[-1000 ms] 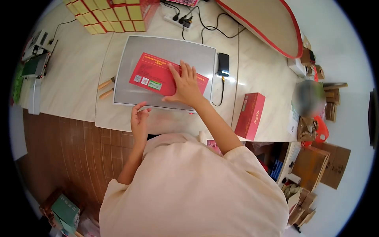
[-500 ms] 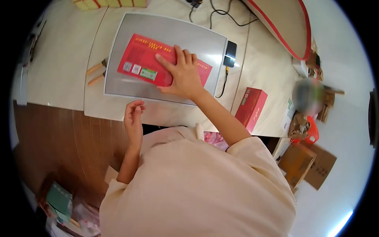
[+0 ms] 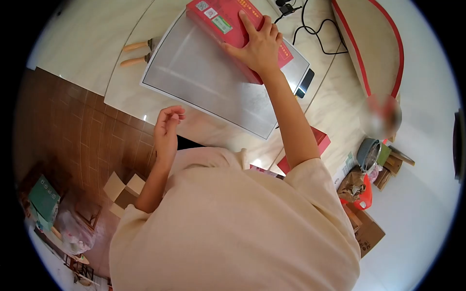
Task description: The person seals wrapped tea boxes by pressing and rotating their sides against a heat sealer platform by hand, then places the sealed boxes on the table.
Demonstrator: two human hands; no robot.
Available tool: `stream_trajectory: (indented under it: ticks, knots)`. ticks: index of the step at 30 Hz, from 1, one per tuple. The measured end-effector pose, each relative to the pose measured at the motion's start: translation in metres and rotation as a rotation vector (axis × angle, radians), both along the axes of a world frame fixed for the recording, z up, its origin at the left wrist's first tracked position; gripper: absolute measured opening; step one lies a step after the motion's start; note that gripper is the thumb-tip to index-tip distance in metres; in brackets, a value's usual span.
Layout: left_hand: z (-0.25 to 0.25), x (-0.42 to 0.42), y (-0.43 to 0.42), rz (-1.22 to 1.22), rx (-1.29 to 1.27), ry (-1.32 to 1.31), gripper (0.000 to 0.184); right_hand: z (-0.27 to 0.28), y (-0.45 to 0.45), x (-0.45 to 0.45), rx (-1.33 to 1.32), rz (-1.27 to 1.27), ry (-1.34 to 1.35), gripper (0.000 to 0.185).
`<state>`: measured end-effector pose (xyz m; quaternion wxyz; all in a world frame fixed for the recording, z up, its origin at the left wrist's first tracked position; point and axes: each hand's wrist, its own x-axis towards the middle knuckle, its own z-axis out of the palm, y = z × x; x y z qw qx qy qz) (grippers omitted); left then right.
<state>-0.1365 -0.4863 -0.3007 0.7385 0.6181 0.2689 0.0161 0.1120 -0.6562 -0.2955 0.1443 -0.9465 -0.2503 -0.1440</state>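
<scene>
With 12 o'clock taken as the top of the view, the nearer red box [image 3: 213,39] is found directly beneath the right hand [image 3: 259,51], over the grey board [image 3: 194,77]. Its long axis is run from between 10 and 11 o'clock to between 4 and 5 o'clock, and the hand is placed toward the lower end, so that most of the printed face is left toward 10 o'clock. The right hand is by far the nearer of the 2: from the left hand [image 3: 167,133], the box is seen at about 1 o'clock, well apart.

By the right hand the box is spanned, the thumb being set at its near edge and the fingers spread toward the far edge; whether it is grasped or merely pressed cannot be told. The left hand is loosely curled, and nothing is seen held in it.

Counted on the table [image 3: 77,53]: 2 red boxes, the second red box [image 3: 322,140] being partly hidden by the right forearm at 5 o'clock from the right hand; 1 grey board; 2 wooden-handled tools [image 3: 135,61] at 11 o'clock from the left hand; 1 phone [image 3: 305,83] at 4 o'clock from the right hand.
</scene>
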Motion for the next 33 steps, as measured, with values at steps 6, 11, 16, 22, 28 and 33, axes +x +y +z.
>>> stream_trajectory:
  ticks: [6, 11, 16, 22, 28, 33]
  knots:
    - [0.014, -0.004, 0.003, 0.0, 0.009, -0.017, 0.018, 0.016, -0.028, -0.063, -0.046, -0.02, 0.075, 0.086]
    - [0.017, -0.001, -0.004, -0.041, 0.014, -0.087, 0.019, 0.035, -0.06, -0.141, -0.02, -0.049, 0.235, 0.092]
    - [0.02, -0.003, -0.012, -0.127, 0.021, -0.13, 0.02, 0.043, -0.09, -0.217, -0.039, -0.117, 0.264, 0.094]
    - [0.022, 0.003, -0.016, -0.209, -0.011, -0.173, 0.02, 0.06, -0.109, -0.278, 0.018, -0.321, 0.336, 0.094]
    - [0.04, 0.022, -0.052, -0.386, -0.09, -0.127, 0.027, 0.082, -0.122, -0.297, 0.447, -0.436, 0.346, 0.096]
    - [0.054, 0.033, -0.078, -0.58, -0.224, -0.186, 0.044, 0.095, -0.121, -0.294, 0.571, -0.436, 0.312, 0.099]
